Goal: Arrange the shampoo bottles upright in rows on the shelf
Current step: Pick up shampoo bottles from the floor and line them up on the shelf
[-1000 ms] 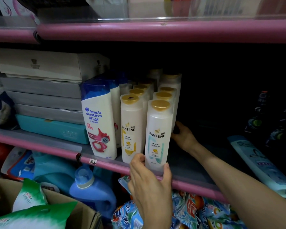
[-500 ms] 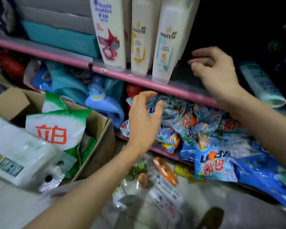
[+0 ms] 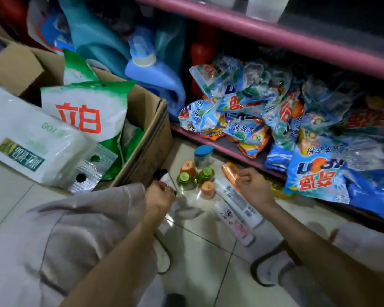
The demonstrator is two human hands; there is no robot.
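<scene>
lying just below the right hand (image 3: 252,185), fingers loosely curled, two bottles (image 3: 237,201); left hand (image 3: 159,199) grips a blurred bottle (image 3: 164,178) beside the box (image 3: 146,151).

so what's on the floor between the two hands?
Head view: small upright bottles, a green-capped one and an orange-capped one, stand between left hand and right hand.

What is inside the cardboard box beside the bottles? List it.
The cardboard box holds a white-and-green bag with red characters, another green bag behind it. Anything beneath them is covered.
</scene>
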